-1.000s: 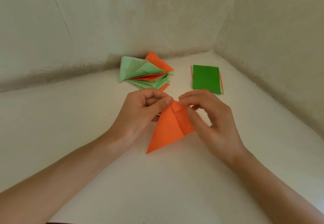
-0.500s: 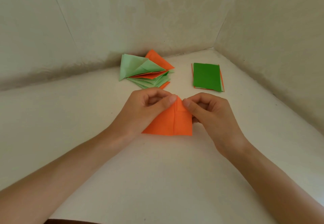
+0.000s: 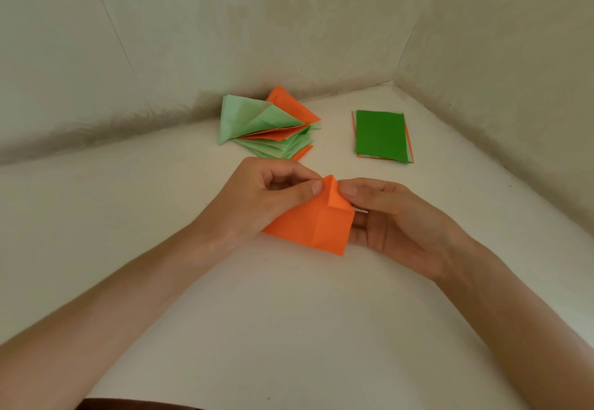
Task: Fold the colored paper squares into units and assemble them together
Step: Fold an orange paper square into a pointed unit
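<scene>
**Ann:** While the table (image 3: 289, 313) fills most of the view, look back by the wall: a pile of folded units (image 3: 266, 127), light green and orange. Well apart on its right lies a flat stack of squares (image 3: 381, 135), dark green on top.

**Ben:** Nearer us, the orange paper (image 3: 308, 226) is held between both hands.

**Ann:** The left hand (image 3: 266, 197) pinches the top edge and the right hand (image 3: 395, 220) pinches beside the tip, thumbs nearly meeting.

**Ben:** There's a tiny flap (image 3: 336, 199) turned down there. My advice is to line it up with the centre crease, anchor with the left, then press the fold sharp.
</scene>
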The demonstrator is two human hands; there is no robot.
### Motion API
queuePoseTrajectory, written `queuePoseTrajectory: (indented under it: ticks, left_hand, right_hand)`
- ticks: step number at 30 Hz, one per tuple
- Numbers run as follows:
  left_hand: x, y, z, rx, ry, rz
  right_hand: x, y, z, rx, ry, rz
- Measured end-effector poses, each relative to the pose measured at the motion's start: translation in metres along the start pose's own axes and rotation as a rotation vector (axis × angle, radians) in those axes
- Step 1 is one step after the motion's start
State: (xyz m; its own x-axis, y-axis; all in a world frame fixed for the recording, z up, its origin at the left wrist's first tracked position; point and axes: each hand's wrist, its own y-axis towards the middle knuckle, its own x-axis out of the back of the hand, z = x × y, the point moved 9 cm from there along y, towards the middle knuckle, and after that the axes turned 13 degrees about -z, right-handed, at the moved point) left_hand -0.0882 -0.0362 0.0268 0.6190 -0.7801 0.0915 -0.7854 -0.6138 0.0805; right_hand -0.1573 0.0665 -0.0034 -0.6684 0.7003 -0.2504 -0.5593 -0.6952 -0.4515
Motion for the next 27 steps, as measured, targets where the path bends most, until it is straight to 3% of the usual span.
queuePoseTrajectory:
  ticks: [11,27]
  left_hand:
    - [-0.001,-0.002,0.000,0.007,0.016,0.001]
    - [0.000,-0.002,-0.002,-0.018,0.051,-0.012]
  right_hand:
    - [0.009,0.002,0.010,0.129,-0.044,-0.094]
    - [0.007,-0.002,0.010,0.161,-0.066,-0.110]
